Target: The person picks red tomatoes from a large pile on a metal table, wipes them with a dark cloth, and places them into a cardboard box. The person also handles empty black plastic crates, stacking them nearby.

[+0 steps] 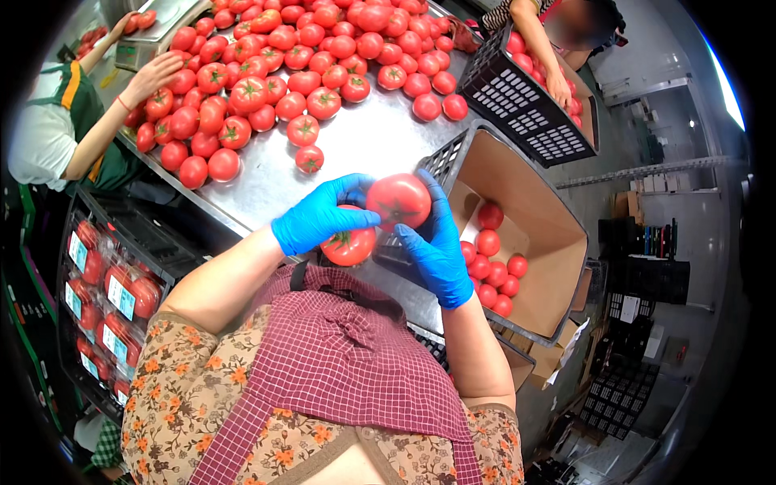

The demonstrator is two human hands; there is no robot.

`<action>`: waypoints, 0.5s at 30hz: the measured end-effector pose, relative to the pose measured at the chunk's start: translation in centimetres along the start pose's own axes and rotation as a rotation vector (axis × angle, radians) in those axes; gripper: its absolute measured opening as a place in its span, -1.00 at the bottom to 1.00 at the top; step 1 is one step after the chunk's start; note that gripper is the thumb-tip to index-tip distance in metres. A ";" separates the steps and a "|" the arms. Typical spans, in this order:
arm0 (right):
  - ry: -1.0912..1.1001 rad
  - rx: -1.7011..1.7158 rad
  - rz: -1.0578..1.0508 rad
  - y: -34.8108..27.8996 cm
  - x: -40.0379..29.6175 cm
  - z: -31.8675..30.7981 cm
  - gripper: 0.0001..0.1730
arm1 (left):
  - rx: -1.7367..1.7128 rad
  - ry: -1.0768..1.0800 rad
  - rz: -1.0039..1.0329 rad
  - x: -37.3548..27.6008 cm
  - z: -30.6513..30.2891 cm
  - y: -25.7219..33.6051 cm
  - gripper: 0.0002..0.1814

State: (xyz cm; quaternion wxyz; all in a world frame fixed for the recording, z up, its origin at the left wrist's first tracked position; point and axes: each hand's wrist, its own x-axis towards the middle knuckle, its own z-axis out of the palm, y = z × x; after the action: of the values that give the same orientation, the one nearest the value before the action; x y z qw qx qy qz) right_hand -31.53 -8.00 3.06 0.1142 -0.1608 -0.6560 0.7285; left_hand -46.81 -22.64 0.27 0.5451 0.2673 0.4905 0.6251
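Observation:
Both hands wear blue disposable gloves and meet in front of my chest, over the near edge of the steel table (267, 157). A large red tomato (398, 197) is held between the fingertips of my left hand (327, 215) and my right hand (438, 242). A second tomato (350, 245), its green calyx showing, sits under my left hand's fingers; whether that hand grips it, I cannot tell. Close by on the right stands a black crate lined with cardboard (545, 242), with several tomatoes (497, 274) at its bottom. A big heap of tomatoes (248, 94) covers the table's far side.
A person (91, 121) at the left reaches into the heap beside a scale (136, 54). Another person's arm (536, 36) reaches into a second black crate (524, 103) of tomatoes at the upper right. Packed, labelled tomatoes (118, 297) fill a black crate at my left.

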 end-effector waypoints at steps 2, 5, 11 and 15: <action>0.010 0.011 -0.015 0.2 0.0 0.1 -0.05 | -0.023 -0.029 -0.027 0.2 -0.3 -0.2 -0.30; 0.022 0.039 0.011 -0.1 0.0 0.4 -0.09 | -0.011 -0.050 -0.034 0.6 -0.5 -0.6 -0.26; 0.035 0.073 0.017 0.3 0.3 0.1 -0.13 | 0.071 -0.070 0.042 1.4 -0.7 -0.7 -0.23; 0.101 0.057 0.043 0.2 0.6 -0.5 -0.24 | 0.138 -0.064 0.080 1.9 -0.6 -0.1 -0.26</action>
State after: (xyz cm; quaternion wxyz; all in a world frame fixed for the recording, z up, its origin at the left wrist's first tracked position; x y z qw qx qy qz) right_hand -31.86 -7.30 2.78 0.1361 -0.2082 -0.6248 0.7401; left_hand -47.81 -21.05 -0.41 0.5154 0.3432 0.5038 0.6023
